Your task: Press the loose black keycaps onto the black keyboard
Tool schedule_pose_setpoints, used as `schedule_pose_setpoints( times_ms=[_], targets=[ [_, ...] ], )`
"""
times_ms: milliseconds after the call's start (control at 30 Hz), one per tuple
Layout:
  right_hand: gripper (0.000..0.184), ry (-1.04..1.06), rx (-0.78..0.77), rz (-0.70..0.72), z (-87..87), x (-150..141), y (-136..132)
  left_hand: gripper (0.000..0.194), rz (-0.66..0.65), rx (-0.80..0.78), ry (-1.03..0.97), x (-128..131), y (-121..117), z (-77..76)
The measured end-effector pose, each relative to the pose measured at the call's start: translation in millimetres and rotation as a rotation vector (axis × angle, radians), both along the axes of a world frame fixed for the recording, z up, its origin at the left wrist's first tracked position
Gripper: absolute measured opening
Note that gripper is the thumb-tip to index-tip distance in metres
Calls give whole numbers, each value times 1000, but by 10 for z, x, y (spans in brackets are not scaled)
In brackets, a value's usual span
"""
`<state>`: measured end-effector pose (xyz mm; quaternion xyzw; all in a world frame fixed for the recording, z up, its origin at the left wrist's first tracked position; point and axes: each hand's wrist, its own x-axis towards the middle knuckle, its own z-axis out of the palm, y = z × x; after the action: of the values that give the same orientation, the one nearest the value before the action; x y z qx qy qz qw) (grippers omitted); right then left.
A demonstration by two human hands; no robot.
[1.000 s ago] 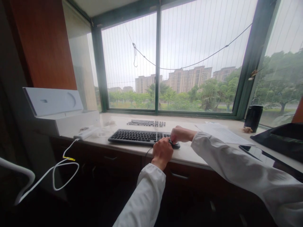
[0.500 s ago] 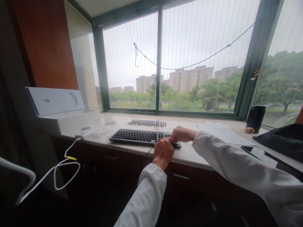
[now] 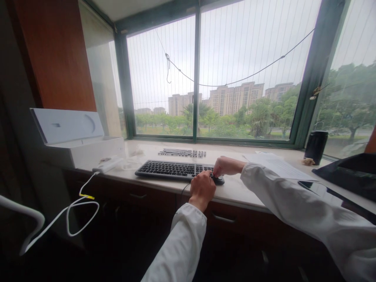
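A black keyboard [image 3: 164, 168] with dark keys lies on the white counter, its right end partly covered by my hands. My left hand [image 3: 202, 188] is closed at its front edge near the number keys, the fingertips together over the keys. Just beyond and to the right, my right hand [image 3: 227, 165] is closed in a pinch, pointing down at the keyboard's right end. Whatever is between the fingers of either hand is too small or hidden to make out. Behind the keyboard lie rows of loose keycaps [image 3: 182, 152].
An open white box [image 3: 88, 150] stands at the left, with a white power strip [image 3: 107, 165] and its cable before it. To the right are papers [image 3: 277, 166], a phone [image 3: 314, 187], a black bottle [image 3: 316, 147] and a black bag [image 3: 349, 170]. Windows line the back.
My right hand has turned slightly, and its fingertips now point down onto the keyboard more clearly. The left hand stays in nearly the same place.
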<state>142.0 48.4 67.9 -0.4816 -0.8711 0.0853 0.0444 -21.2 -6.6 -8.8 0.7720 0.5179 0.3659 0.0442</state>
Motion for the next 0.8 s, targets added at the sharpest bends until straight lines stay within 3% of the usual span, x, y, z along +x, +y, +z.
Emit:
schedule_pose_setpoints(
  times_ms=[200, 467, 800],
  targets=[
    [18, -71, 120, 17, 9, -91, -112, 32, -14, 1, -7, 1, 10, -5],
    [21, 42, -4, -23, -14, 20, -2, 32, -16, 18, -11, 5, 24, -21],
    [18, -23, -12, 18, 43, -40, 18, 32, 1, 17, -4, 7, 34, -27]
  ],
)
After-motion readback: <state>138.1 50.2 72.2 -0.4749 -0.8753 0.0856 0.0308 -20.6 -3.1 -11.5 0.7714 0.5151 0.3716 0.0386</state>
